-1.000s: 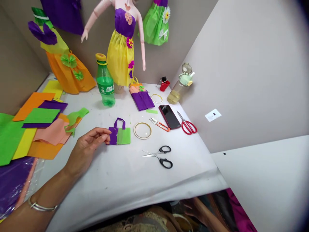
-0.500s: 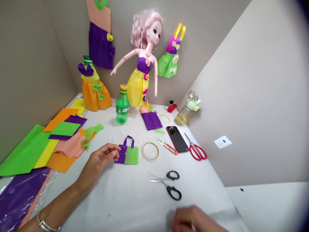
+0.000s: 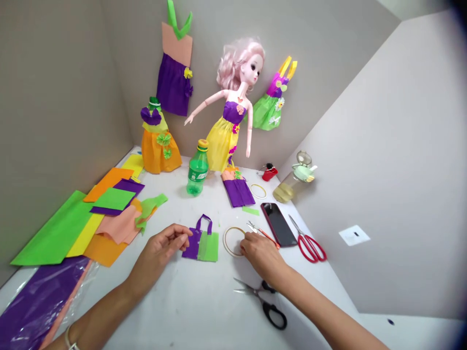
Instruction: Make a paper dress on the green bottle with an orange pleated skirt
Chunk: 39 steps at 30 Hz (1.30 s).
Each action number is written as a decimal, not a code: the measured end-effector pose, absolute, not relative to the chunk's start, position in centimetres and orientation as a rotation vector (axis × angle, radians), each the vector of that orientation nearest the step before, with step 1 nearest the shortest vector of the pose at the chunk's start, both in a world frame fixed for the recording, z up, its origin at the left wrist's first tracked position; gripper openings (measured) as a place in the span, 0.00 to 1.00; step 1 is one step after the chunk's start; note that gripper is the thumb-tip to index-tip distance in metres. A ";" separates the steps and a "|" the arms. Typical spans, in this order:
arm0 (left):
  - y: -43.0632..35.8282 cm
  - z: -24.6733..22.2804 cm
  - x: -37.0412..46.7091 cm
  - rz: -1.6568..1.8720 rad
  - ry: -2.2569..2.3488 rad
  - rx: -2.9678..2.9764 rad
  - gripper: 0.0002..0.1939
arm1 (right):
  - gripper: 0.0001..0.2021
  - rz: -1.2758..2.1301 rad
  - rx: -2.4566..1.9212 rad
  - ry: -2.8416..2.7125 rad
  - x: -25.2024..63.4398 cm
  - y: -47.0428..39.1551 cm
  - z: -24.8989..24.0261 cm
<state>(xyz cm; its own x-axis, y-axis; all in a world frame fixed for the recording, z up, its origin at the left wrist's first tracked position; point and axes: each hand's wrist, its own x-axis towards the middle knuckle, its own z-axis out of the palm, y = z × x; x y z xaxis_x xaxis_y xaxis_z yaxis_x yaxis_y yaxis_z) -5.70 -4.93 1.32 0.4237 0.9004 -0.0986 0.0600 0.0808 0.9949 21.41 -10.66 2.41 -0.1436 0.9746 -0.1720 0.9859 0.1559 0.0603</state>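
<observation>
A small purple and green fabric bag (image 3: 208, 247) with a purple handle lies flat on the white table. My left hand (image 3: 164, 248) is over its left edge, thumb and fingers drawn together in a loose pinch. Anything between those fingertips is hidden. To the right of the bag lies a thin ring (image 3: 225, 243) that looks like a narrow roll of tape. My right hand (image 3: 263, 255) has its fingers closed at the ring's right rim and covers part of it. Black-handled scissors (image 3: 275, 316) lie under and in front of my right wrist, blades apart.
Thread snips (image 3: 270, 237), a phone (image 3: 279, 223) and red-handled scissors (image 3: 314, 248) lie right. A green bottle (image 3: 197, 172) and a dressed doll (image 3: 222, 141) stand behind. A drink jug (image 3: 286, 187) is at the wall. Coloured fabric sheets (image 3: 54, 228) cover the left side.
My right hand has come from the near edge up to the ring, its forearm now passing over the black scissors. My left hand stays by the bag. The view has shifted.
</observation>
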 end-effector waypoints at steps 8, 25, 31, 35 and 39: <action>-4.7 1.1 -5.9 0.798 0.934 1.356 0.09 | 0.08 -0.121 1.948 2.273 21.2 -9.3 2.8; -4.4 0.9 -6.0 0.792 0.959 1.385 0.08 | 0.10 -0.117 1.736 2.493 19.7 -3.2 1.7; -4.5 0.9 -5.8 0.753 0.967 1.395 0.09 | 0.10 -0.179 1.652 2.490 18.7 -3.4 2.0; -4.4 0.9 -5.7 0.764 0.984 1.412 0.09 | 0.10 -0.265 1.772 2.500 18.1 -2.7 1.6; -4.4 1.0 -5.9 0.769 0.969 1.416 0.10 | 0.07 -0.434 2.001 2.504 19.7 -1.9 1.6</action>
